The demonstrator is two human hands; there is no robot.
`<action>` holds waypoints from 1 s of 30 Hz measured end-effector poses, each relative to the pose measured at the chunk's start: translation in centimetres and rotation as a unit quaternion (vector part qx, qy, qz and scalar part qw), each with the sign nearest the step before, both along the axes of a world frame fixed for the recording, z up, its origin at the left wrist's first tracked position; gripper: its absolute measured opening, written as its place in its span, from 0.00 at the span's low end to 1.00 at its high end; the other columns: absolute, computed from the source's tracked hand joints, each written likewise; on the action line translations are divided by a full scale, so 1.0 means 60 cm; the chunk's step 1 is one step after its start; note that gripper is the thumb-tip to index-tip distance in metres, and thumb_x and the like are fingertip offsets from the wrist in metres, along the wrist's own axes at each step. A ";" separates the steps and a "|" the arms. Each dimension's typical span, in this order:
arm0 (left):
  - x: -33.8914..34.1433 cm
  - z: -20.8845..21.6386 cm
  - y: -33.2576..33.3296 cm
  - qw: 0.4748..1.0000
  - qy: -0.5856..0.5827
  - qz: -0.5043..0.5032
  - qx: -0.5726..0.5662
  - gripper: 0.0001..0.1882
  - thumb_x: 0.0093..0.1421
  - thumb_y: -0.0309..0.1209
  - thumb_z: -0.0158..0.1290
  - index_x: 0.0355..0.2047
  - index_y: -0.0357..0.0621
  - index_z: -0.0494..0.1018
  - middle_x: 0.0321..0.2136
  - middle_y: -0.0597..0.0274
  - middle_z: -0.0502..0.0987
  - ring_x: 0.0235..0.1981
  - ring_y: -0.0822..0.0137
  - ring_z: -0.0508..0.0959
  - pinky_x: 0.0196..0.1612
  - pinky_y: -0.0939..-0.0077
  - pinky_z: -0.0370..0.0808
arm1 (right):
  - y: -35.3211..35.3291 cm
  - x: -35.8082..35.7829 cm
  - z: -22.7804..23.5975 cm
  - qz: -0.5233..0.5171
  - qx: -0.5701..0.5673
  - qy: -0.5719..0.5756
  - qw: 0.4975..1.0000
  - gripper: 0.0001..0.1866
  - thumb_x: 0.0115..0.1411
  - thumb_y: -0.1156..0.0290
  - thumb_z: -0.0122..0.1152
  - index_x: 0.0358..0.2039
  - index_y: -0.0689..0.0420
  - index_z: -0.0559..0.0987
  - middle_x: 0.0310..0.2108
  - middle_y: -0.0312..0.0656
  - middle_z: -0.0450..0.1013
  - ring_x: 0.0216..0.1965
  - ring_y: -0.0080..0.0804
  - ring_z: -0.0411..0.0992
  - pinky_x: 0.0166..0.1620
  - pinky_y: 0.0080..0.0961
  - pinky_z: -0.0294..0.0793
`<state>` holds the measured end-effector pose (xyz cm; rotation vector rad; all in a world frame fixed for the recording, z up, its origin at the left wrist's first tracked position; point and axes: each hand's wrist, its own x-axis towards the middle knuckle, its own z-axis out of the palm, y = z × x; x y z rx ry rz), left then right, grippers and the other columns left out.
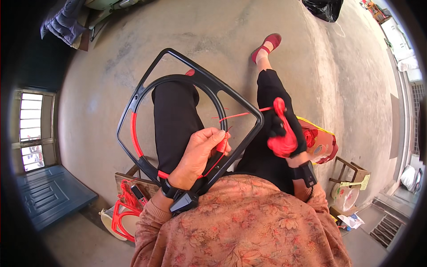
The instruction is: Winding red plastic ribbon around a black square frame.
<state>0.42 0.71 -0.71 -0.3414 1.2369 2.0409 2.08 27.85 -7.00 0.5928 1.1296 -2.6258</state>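
Observation:
A black frame (205,76), a ring set inside a rounded four-cornered outline, lies tilted over my lap. My left hand (198,149) pinches the ring's right side with thumb and fingers, where red cord coils (223,143) are wound tightly round it. Another stretch of the ring, at its left, is covered in red wrapping (134,133). From the ring a taut red cord strand (244,115) runs right to a red cord bundle (286,143). Closed around that bundle is my right hand (297,132), in a black glove; its fingers are partly hidden.
Right of my leg stands a red bag (324,144) with more red cord inside. A small wooden stool (351,171) is beside it. At lower left are a red frame (121,220) and a blue panel (55,193). A black plastic bag (327,10) lies far ahead.

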 end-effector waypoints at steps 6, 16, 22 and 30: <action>-0.002 0.005 0.002 1.000 0.019 0.019 0.004 0.08 0.65 0.31 0.48 0.40 0.41 0.69 0.23 0.60 0.76 0.25 0.71 0.76 0.32 0.80 0.75 | 0.104 0.066 0.086 0.240 0.292 0.024 0.925 0.18 0.57 0.72 0.58 0.48 0.60 0.73 0.33 0.36 0.73 0.31 0.22 0.71 0.36 0.22 0.73; -0.016 0.002 0.009 0.997 -0.058 0.042 -0.007 0.09 0.64 0.34 0.48 0.31 0.42 0.69 0.20 0.58 0.76 0.21 0.68 0.77 0.25 0.78 0.75 | 0.115 0.065 0.015 0.210 0.683 0.070 0.696 0.18 0.55 0.73 0.60 0.47 0.60 0.74 0.37 0.42 0.75 0.39 0.28 0.74 0.42 0.24 0.73; -0.016 0.008 0.008 0.999 -0.027 0.025 -0.009 0.08 0.64 0.31 0.48 0.31 0.39 0.71 0.20 0.58 0.76 0.22 0.69 0.77 0.28 0.79 0.75 | 0.112 0.060 -0.012 0.059 0.470 0.041 0.880 0.19 0.54 0.70 0.62 0.47 0.60 0.75 0.39 0.41 0.76 0.41 0.29 0.74 0.47 0.24 0.71; -0.006 -0.003 0.001 1.000 -0.001 -0.004 -0.001 0.10 0.64 0.32 0.48 0.31 0.38 0.72 0.21 0.59 0.76 0.22 0.72 0.76 0.29 0.80 0.74 | 0.211 0.056 -0.076 -0.184 0.190 -0.023 0.964 0.12 0.63 0.61 0.54 0.39 0.56 0.75 0.36 0.39 0.74 0.38 0.28 0.72 0.46 0.24 0.71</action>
